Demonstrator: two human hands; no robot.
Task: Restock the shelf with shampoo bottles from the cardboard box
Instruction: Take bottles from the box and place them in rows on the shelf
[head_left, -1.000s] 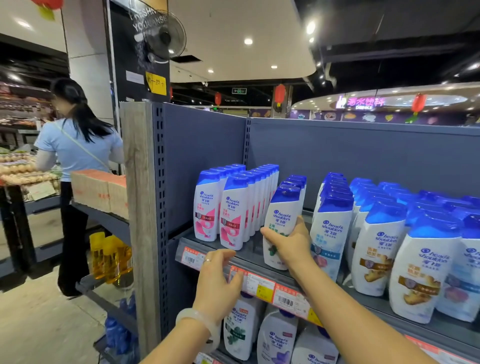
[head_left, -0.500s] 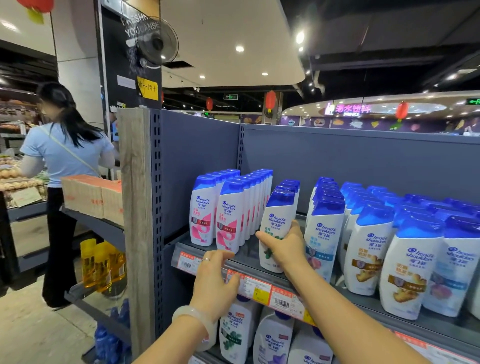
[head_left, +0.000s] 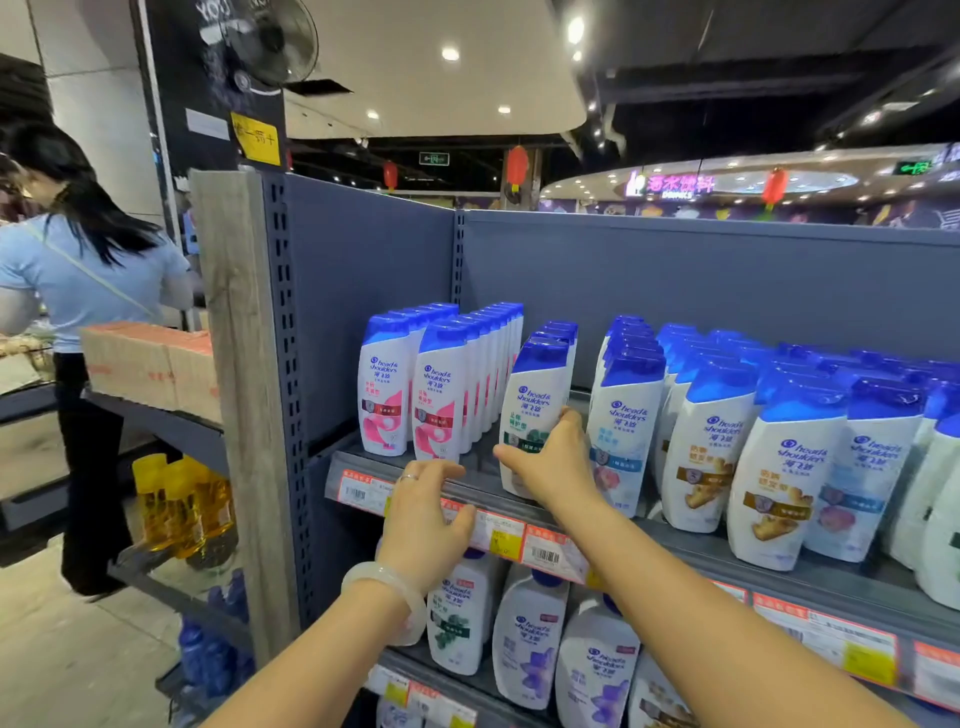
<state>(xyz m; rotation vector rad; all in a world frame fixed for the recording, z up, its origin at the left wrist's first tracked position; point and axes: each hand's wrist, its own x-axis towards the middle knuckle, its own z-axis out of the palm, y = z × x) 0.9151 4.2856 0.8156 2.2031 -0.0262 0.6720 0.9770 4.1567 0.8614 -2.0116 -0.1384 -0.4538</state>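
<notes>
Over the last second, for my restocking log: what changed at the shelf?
Little: the right hand keeps gripping the green-label shampoo bottle, now leaning slightly right. The left hand stays resting on the shelf edge. Other bottles unmoved.

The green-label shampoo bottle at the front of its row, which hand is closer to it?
Right. The right hand holds the green-label shampoo bottle around its lower half. The left hand rests on the shelf edge below and to the left, apart from it.
</notes>
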